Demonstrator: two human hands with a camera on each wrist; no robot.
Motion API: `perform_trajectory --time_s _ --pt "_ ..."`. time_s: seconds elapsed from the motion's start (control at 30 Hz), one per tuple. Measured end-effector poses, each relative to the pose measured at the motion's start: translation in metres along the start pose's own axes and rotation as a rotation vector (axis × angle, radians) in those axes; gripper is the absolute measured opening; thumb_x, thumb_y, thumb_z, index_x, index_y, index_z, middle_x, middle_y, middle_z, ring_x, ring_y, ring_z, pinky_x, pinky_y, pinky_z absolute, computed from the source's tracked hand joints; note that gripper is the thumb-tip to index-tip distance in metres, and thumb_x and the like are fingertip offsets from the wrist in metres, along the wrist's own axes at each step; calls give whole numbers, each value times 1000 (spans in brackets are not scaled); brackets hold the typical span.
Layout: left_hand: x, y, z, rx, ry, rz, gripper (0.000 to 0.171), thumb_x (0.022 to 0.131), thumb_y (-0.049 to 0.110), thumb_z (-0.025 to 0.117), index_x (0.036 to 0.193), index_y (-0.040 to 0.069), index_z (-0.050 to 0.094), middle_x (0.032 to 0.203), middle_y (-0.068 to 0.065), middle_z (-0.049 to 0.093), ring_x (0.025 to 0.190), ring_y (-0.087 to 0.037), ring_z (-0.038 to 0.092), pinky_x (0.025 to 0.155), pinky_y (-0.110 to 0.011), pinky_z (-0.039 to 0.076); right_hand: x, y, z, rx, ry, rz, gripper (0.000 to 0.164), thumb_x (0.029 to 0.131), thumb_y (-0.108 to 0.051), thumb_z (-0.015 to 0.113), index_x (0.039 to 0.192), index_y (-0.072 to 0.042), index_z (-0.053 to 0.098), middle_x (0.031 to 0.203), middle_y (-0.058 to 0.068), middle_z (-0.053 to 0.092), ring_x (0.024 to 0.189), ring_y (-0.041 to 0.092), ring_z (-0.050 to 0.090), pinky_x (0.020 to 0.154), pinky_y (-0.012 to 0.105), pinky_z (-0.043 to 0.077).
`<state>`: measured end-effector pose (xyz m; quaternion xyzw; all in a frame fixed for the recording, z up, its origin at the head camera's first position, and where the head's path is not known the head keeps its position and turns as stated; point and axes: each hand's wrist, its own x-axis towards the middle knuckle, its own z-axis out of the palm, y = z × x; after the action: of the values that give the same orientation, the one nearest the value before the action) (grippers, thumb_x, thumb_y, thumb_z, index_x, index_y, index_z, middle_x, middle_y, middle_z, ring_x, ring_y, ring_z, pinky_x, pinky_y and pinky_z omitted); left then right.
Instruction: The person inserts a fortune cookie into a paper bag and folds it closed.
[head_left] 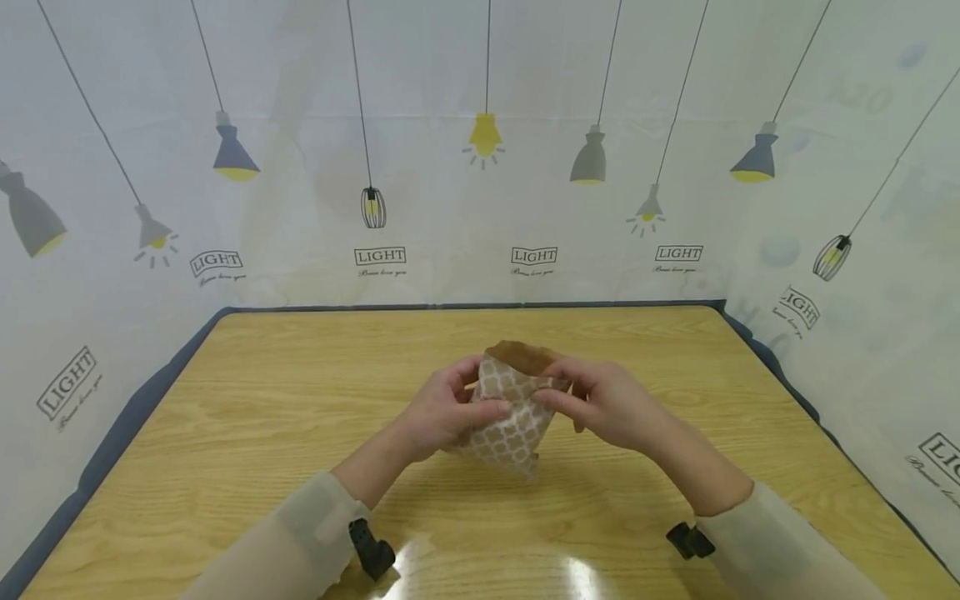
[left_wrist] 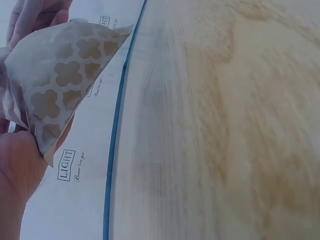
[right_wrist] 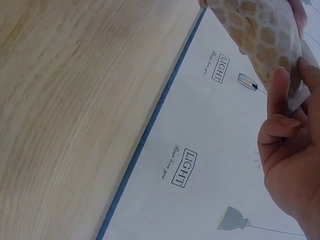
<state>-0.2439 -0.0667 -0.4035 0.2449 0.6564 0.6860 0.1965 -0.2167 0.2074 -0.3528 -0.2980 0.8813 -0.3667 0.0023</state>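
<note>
A brown paper bag point(head_left: 506, 437) with a white lattice print is held up over the middle of the table, its mouth gaping upward and showing plain brown inside. My left hand point(head_left: 446, 412) grips its left side, thumb across the front and fingers behind. At the upper right edge, my right hand point(head_left: 611, 404) pinches the rim between thumb and fingers. In the left wrist view the bag point(left_wrist: 55, 75) tapers to a pointed corner beside the left hand point(left_wrist: 20, 165). The right wrist view shows the right hand point(right_wrist: 292, 160) with some fingers curled beneath the bag point(right_wrist: 265, 30).
A wood-grain table point(head_left: 300, 375) spreads under both hands, with a dark blue edge around its far and side borders. Behind it hangs a pale curtain point(head_left: 435, 100) printed with lamps and lettering. Black wrist devices point(head_left: 371, 550) sit at both sleeve cuffs.
</note>
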Motion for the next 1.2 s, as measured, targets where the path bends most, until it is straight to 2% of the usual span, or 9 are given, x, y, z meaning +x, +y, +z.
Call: perform_trajectory --time_s 0.17,0.33,0.53,0.7,0.8,0.9,0.97,1.07,1.2 --pt "0 1 4 8 80 -18 51 106 20 75 152 10 58 136 -13 65 107 -19 73 83 -33 65 0 -2 -1 -32 44 -38 5 107 -19 73 112 -19 75 84 -8 69 57 7 57 51 27 51" --pt "3 -1 8 14 191 -6 45 104 20 77 145 7 64 129 -11 69 99 -16 76 80 -31 65 1 -3 1 -35 115 -28 10 105 -19 76 115 -16 75 87 -3 71 59 8 60 50 26 50" --pt "4 -3 8 14 252 -1 44 104 19 77 145 7 65 126 -11 71 94 -15 77 79 -30 65 -4 0 4 -24 214 -24 16 102 -15 80 118 -13 76 87 -1 73 64 5 61 53 26 52" --pt "4 -1 10 -11 282 -7 41 105 21 76 142 7 65 127 -10 71 96 -15 77 81 -31 65 -3 4 4 87 302 41 46 102 -16 80 144 -7 61 131 13 68 89 15 69 70 25 60" --pt "3 -2 11 -34 301 4 39 105 20 75 140 7 65 123 -7 71 96 -15 76 80 -31 64 -2 5 4 262 242 163 65 104 -24 78 158 -9 44 152 15 56 110 20 71 85 28 63" --pt "4 -3 14 -59 294 25 38 105 18 75 140 6 64 119 -5 71 96 -15 75 80 -30 64 0 5 8 410 122 241 65 106 -30 75 159 -9 42 151 17 58 121 23 71 98 35 63" --pt "4 -3 16 -73 280 37 38 106 18 74 140 6 64 116 -3 72 96 -15 74 80 -29 63 1 6 11 464 96 257 56 107 -30 75 151 -8 49 140 15 66 117 22 72 99 37 63" --pt "5 -1 19 -84 269 52 37 106 19 73 140 5 64 112 -1 72 97 -15 71 81 -28 62 2 6 13 477 132 231 48 105 -23 76 147 -9 57 124 12 73 106 23 73 93 37 64" --pt "5 1 21 -101 295 57 36 106 17 73 138 4 65 110 0 72 97 -14 70 80 -27 62 3 6 13 462 144 212 52 105 -21 77 153 -16 58 121 7 73 101 22 72 87 35 65"
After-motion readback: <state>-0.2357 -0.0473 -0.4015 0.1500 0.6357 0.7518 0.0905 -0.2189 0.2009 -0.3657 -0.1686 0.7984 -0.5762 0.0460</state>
